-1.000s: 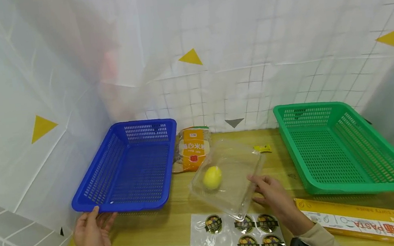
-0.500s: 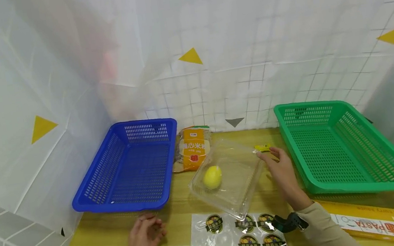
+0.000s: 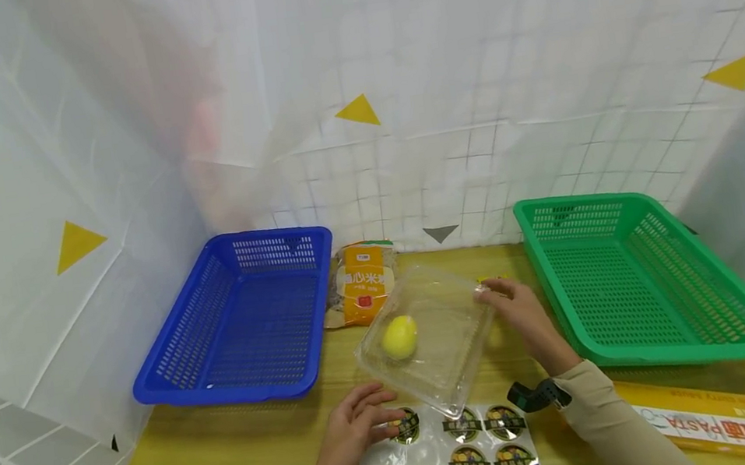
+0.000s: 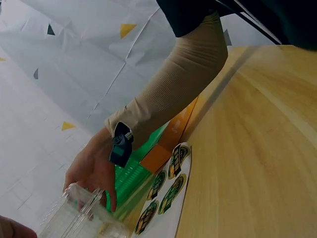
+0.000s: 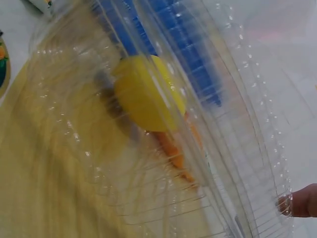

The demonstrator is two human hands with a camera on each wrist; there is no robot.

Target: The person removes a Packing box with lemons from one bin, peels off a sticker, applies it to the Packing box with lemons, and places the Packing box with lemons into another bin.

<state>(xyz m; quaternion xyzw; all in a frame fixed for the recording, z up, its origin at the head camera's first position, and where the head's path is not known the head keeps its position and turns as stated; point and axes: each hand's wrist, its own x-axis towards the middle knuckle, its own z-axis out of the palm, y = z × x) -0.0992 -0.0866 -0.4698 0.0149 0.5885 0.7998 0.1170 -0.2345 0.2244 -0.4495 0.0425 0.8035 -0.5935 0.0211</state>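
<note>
Lemon (image 3: 400, 338) may roll if our right hand (image 3: 521, 313) (pinching? we can't tell) tips the box (image 3: 440, 345); our left hand (image 3: 357, 428) is spread, well inside the counter's (image 3: 226, 464) left edge.

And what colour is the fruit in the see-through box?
The fruit is yellow; it shows best in the head view.

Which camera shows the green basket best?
The head view, because it shows nearly the whole green basket, inside and rim. The left wrist view shows only a bit of it, peeking out behind the right hand. I can't see it in the right wrist view.
</note>
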